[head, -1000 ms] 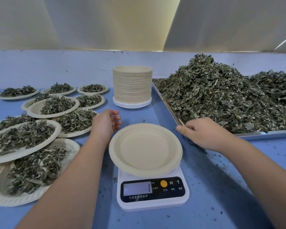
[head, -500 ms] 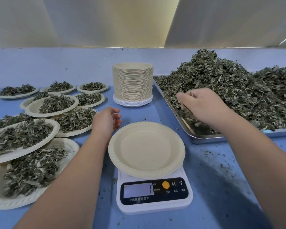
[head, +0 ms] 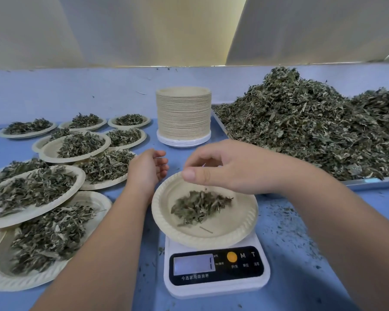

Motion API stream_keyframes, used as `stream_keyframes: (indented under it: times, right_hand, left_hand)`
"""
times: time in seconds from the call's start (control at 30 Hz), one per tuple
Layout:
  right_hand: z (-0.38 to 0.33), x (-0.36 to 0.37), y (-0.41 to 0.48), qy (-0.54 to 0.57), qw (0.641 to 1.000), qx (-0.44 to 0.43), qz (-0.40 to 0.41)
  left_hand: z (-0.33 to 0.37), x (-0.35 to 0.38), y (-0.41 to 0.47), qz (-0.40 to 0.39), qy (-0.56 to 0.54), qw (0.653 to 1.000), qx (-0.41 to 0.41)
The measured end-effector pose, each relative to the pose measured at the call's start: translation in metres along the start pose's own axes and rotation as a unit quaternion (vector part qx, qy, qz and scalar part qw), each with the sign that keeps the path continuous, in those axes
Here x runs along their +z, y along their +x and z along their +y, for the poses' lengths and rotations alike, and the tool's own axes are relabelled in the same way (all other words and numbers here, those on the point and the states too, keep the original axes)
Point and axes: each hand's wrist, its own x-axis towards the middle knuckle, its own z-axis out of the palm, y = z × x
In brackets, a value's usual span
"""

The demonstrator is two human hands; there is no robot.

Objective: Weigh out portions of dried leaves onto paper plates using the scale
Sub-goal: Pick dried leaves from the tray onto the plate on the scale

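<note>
Two hands were over our blue table (head: 301, 277). Our right hand (head: 229, 169) hung just above the paper plate (head: 245, 225) that sat on the scale (head: 216, 287). Its fingers (head: 211, 156) were loose and a bit apart, pointing down at the plate, and we could see no leaves pinched in them. Our left hand (head: 147, 169) was just beside the plate's left edge, off the scale. Its fingers were softly curled and it held nothing.

A small pile of dried leaves (head: 199, 207) lay in the middle of the plate, under our right hand. One thin stem (head: 206, 230) lay on the plate near the pile. The scale was white with a dark front. It had an orange button (head: 231, 257) and a small screen (head: 193, 264), but the numbers were too blurry for us to read.

On our right, a metal tray (head: 368, 184) held a big heap of leaves (head: 312, 131). Behind the scale stood a tall stack of empty plates (head: 183, 115), next to the tray's corner. On our left sat many full plates (head: 74, 144), each with its own leaves. Some of them lay partly on top of others. Little green crumbs (head: 290, 232) were scattered on the table by the tray.
</note>
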Motion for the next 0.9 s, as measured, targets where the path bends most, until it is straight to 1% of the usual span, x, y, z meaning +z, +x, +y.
stream_keyframes:
  times: [0.1, 0.17, 0.23, 0.3, 0.33, 0.4, 0.43, 0.5, 0.57, 0.6, 0.63, 0.7, 0.73, 0.8, 0.9]
  right_hand:
    - [0.007, -0.007, -0.001, -0.007, 0.999, 0.005, 0.043]
    - [0.017, -0.010, 0.001, 0.006, 0.994, 0.020, 0.103]
    - [0.034, -0.015, 0.004, -0.004, 0.982, 0.045, 0.185]
    - [0.059, -0.025, 0.006, -0.057, 0.953, 0.094, 0.282]
    - [0.074, -0.031, 0.007, -0.095, 0.932, 0.135, 0.322]
    - [0.105, -0.043, 0.005, -0.190, 0.882, 0.234, 0.362]
    - [0.120, -0.049, 0.004, -0.241, 0.856, 0.275, 0.366]
    - [0.142, -0.058, 0.003, -0.332, 0.815, 0.309, 0.361]
    - [0.158, -0.068, 0.008, -0.391, 0.798, 0.321, 0.328]
    - [0.164, -0.073, 0.012, -0.397, 0.799, 0.330, 0.309]
    - [0.169, -0.076, 0.016, -0.385, 0.808, 0.340, 0.289]
    - [0.175, -0.079, 0.021, -0.333, 0.834, 0.364, 0.247]
    - [0.178, -0.079, 0.022, -0.317, 0.841, 0.377, 0.223]
    - [0.181, -0.076, 0.022, -0.325, 0.840, 0.395, 0.183]
    - [0.176, -0.072, 0.021, -0.352, 0.836, 0.387, 0.168]
  left_hand:
    - [-0.001, 0.002, 0.002, -0.003, 0.000, 1.000, -0.001]
    - [-0.001, 0.001, 0.003, -0.005, 0.001, 1.000, 0.001]
    - [-0.001, 0.000, 0.004, -0.005, -0.002, 1.000, 0.005]
    - [-0.001, 0.000, 0.003, -0.006, -0.005, 1.000, 0.012]
    - [0.000, 0.001, 0.003, -0.008, -0.006, 1.000, 0.015]
    - [0.000, 0.002, 0.002, -0.009, -0.001, 1.000, 0.019]
    - [0.000, 0.002, 0.001, -0.011, 0.004, 1.000, 0.022]
    - [-0.001, 0.003, 0.001, -0.011, 0.015, 0.999, 0.029]
    - [-0.002, 0.004, 0.001, -0.008, 0.020, 0.999, 0.033]
    - [-0.003, 0.004, 0.002, -0.007, 0.020, 0.999, 0.034]
    - [-0.003, 0.004, 0.002, -0.008, 0.020, 0.999, 0.034]
    - [-0.003, 0.004, 0.003, -0.011, 0.021, 0.999, 0.031]
    - [-0.002, 0.003, 0.003, -0.013, 0.021, 0.999, 0.030]
    - [-0.003, 0.003, 0.002, -0.019, 0.019, 0.999, 0.029]
    - [-0.002, 0.003, 0.001, -0.020, 0.016, 0.999, 0.028]
